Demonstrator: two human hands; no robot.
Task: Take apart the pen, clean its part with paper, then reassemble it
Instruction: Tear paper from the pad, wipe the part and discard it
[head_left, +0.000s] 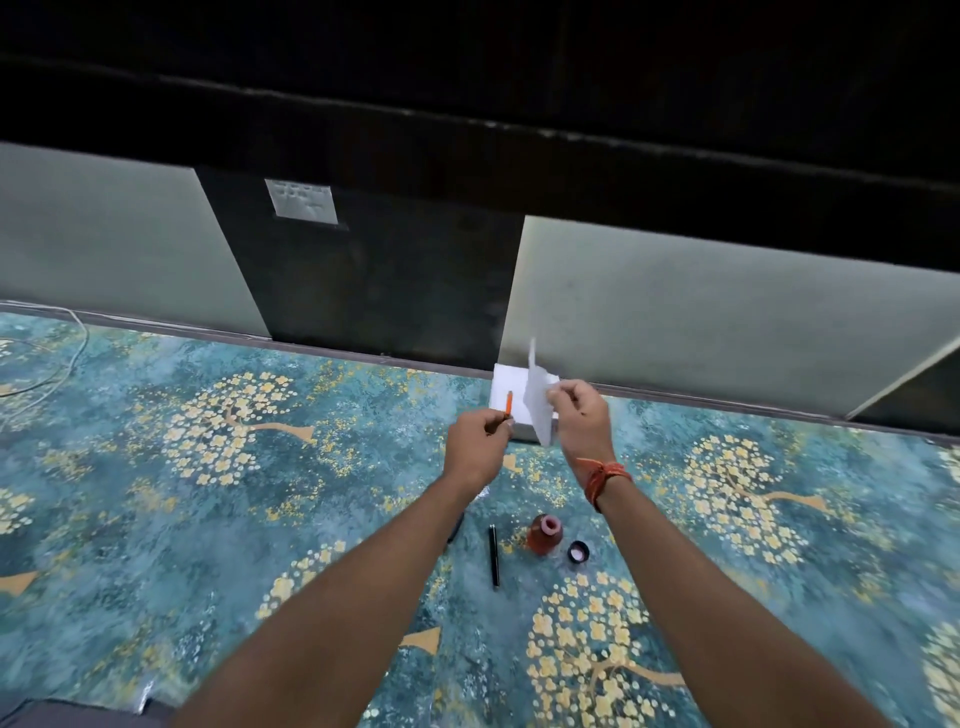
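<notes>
Two hands are in view: the left hand (475, 447) and the right hand (579, 415). One orange pen part (508, 402) is pinched in the left hand, and one sheet of paper (537, 402) in the right. One white stack of paper (506, 387) sits on the floor. One black pen barrel (493, 556), one reddish bottle (544, 534) and one black bottle cap (578, 552) lie on the carpet (208, 519). One orange thread band (602, 480) circles the right wrist.

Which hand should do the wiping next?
Probably the right hand: it already holds the paper sheet, right beside the orange pen part. The left hand is busy gripping that part, so it should just steady it.
</notes>
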